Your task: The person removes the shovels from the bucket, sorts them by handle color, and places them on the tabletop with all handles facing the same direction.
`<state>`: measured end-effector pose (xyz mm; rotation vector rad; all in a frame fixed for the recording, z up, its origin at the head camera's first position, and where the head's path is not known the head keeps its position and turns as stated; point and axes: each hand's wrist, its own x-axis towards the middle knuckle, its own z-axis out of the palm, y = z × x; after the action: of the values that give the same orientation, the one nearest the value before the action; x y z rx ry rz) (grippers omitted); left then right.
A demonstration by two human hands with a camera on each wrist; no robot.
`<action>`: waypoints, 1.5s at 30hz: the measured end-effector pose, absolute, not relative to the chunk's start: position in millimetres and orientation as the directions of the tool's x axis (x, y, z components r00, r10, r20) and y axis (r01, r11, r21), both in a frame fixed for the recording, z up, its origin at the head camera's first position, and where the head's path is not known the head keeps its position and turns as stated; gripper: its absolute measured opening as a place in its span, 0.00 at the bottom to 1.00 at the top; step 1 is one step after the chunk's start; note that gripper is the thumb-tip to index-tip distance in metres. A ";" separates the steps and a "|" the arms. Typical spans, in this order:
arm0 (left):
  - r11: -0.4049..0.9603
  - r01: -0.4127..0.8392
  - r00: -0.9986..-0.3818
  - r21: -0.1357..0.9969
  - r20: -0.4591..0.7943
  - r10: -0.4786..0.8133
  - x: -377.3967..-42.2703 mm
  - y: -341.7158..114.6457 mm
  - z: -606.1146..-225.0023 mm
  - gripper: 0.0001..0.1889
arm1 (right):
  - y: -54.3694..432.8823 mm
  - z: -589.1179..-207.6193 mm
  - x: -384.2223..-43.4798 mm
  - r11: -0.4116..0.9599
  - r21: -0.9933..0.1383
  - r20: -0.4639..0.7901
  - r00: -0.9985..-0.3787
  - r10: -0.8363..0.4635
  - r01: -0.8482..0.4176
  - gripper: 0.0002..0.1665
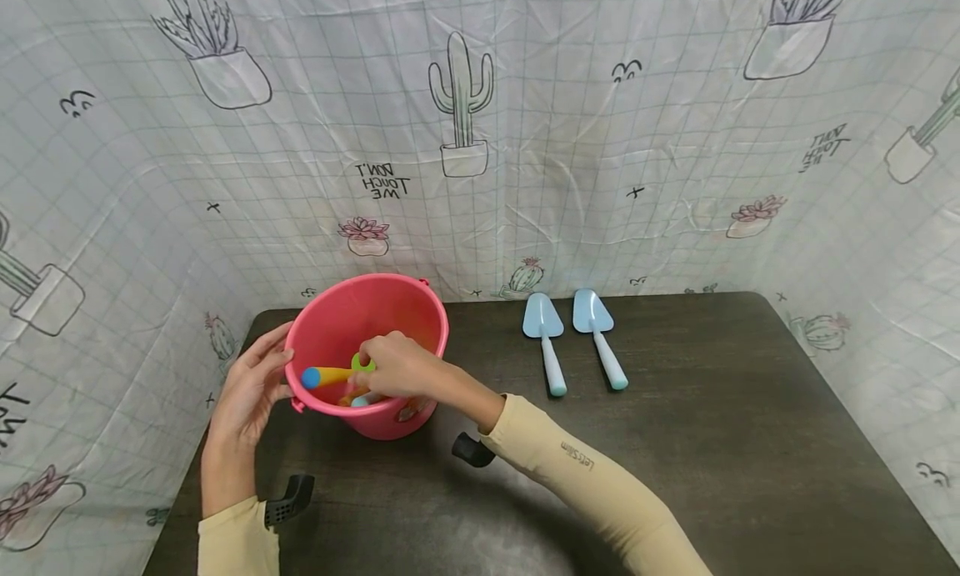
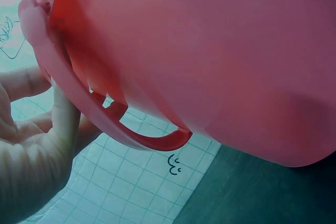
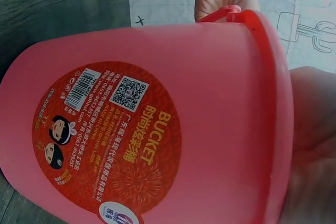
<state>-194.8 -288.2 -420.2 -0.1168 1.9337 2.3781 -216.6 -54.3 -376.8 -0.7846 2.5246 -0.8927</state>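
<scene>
A pink bucket (image 1: 390,422) stands at the left of the table, its mouth facing up. My left hand (image 1: 251,384) grips its rim on the left side, beside the pink carrying handle (image 2: 100,111). Over the near right rim, my right hand (image 1: 397,365) reaches inside with bent fingers. Right at those fingertips are a green piece (image 1: 363,362) and a yellow handle with a blue end (image 1: 324,378). A light blue piece (image 1: 366,399) lies lower in the bucket. I cannot tell whether the right fingers hold any of these.
Two light blue toy trowels with white handles, a left one (image 1: 551,351) and a right one (image 1: 600,343), lie side by side on the dark table (image 1: 720,426). A patterned cloth (image 1: 555,126) hangs behind and along the sides. The bucket bears a red label (image 3: 110,135).
</scene>
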 end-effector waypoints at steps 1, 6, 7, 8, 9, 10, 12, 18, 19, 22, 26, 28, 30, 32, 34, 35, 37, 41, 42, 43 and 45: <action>-0.204 -0.106 -0.994 0.973 -0.106 0.010 -194.7 -288.3 -420.2 0.29 | -54.9 -377.2 -217.1 0.652 -0.653 -0.140 -0.784 -0.604 -0.386 0.13; -0.207 -0.105 -0.995 0.973 -0.103 0.017 -194.1 -288.1 -420.8 0.30 | -58.3 -378.0 -218.7 0.670 -0.636 -0.162 -0.782 -0.602 -0.385 0.08; -0.207 -0.103 -0.995 0.973 -0.102 0.018 -194.0 -288.0 -420.9 0.30 | -59.0 -378.4 -219.2 0.672 -0.635 -0.170 -0.779 -0.603 -0.382 0.09; -0.207 -0.102 -0.995 0.973 -0.100 0.019 -193.9 -287.9 -421.0 0.30 | -59.8 -378.6 -219.7 0.677 -0.632 -0.180 -0.778 -0.602 -0.378 0.09; -0.208 -0.101 -0.995 0.973 -0.099 0.020 -193.9 -287.8 -421.2 0.30 | -60.5 -379.2 -220.5 0.683 -0.627 -0.193 -0.775 -0.602 -0.375 0.09; -0.208 -0.100 -0.995 0.973 -0.098 0.021 -194.0 -287.7 -421.3 0.30 | -61.1 -379.5 -221.1 0.692 -0.621 -0.208 -0.773 -0.600 -0.370 0.10; -0.210 -0.099 -0.995 0.973 -0.096 0.022 -194.2 -287.4 -421.5 0.29 | -61.8 -379.8 -222.1 0.710 -0.599 -0.238 -0.764 -0.600 -0.370 0.11; -0.209 -0.096 -0.995 0.973 -0.095 0.016 -195.1 -287.0 -421.8 0.26 | -62.2 -379.5 -224.0 0.735 -0.541 -0.281 -0.735 -0.617 -0.409 0.11; -0.207 -0.096 -0.995 0.974 -0.095 0.015 -195.1 -287.0 -421.9 0.26 | -62.2 -379.5 -224.0 0.733 -0.542 -0.284 -0.731 -0.621 -0.412 0.09; -0.202 -0.094 -0.995 0.975 -0.094 0.011 -194.8 -286.9 -422.1 0.25 | -61.9 -379.7 -223.5 0.721 -0.551 -0.287 -0.716 -0.637 -0.421 0.07; -0.203 -0.094 -0.995 0.975 -0.094 0.011 -194.3 -286.9 -422.1 0.26 | -62.1 -380.9 -223.0 0.706 -0.561 -0.282 -0.701 -0.655 -0.433 0.07; -0.206 -0.095 -0.995 0.974 -0.095 0.010 -194.1 -286.9 -422.0 0.26 | -62.5 -381.5 -223.3 0.699 -0.565 -0.278 -0.697 -0.661 -0.438 0.08; -0.211 -0.097 -0.995 0.973 -0.098 0.008 -193.8 -287.0 -421.9 0.26 | -62.8 -382.0 -224.1 0.689 -0.574 -0.272 -0.690 -0.671 -0.443 0.08; -0.216 -0.098 -0.995 0.972 -0.099 0.006 -193.7 -287.0 -421.7 0.26 | -62.8 -382.1 -225.7 0.675 -0.583 -0.265 -0.679 -0.684 -0.453 0.09; -0.217 -0.097 -0.995 0.971 -0.098 0.005 -193.7 -286.8 -421.6 0.26 | -62.4 -381.8 -227.5 0.663 -0.599 -0.264 -0.671 -0.693 -0.449 0.11; -0.219 -0.096 -0.995 0.971 -0.098 0.004 -193.8 -286.8 -421.5 0.26 | -62.1 -381.8 -228.5 0.659 -0.606 -0.267 -0.667 -0.696 -0.445 0.12; -0.219 -0.097 -0.995 0.971 -0.100 0.001 -193.9 -286.5 -421.5 0.25 | -61.6 -381.4 -230.3 0.656 -0.613 -0.277 -0.658 -0.700 -0.439 0.15; -0.218 -0.104 -0.994 0.970 -0.109 -0.010 -194.2 -286.4 -421.4 0.24 | -62.5 -381.6 -232.3 0.645 -0.615 -0.285 -0.635 -0.718 -0.454 0.19; -0.217 -0.106 -0.994 0.970 -0.112 -0.012 -194.2 -286.5 -421.3 0.24 | -63.2 -381.8 -232.5 0.638 -0.614 -0.281 -0.626 -0.727 -0.466 0.20; -0.217 -0.107 -0.994 0.970 -0.113 -0.014 -194.2 -286.5 -421.3 0.25 | -64.1 -382.2 -232.6 0.630 -0.613 -0.276 -0.619 -0.736 -0.476 0.19; -0.216 -0.108 -0.993 0.970 -0.113 -0.013 -194.2 -286.5 -421.3 0.25 | -66.0 -383.1 -232.6 0.614 -0.612 -0.265 -0.603 -0.753 -0.498 0.18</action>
<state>-194.2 -286.5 -421.3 -0.1493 1.9279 2.3986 -232.6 -66.0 -383.1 -0.9854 2.3332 -0.6683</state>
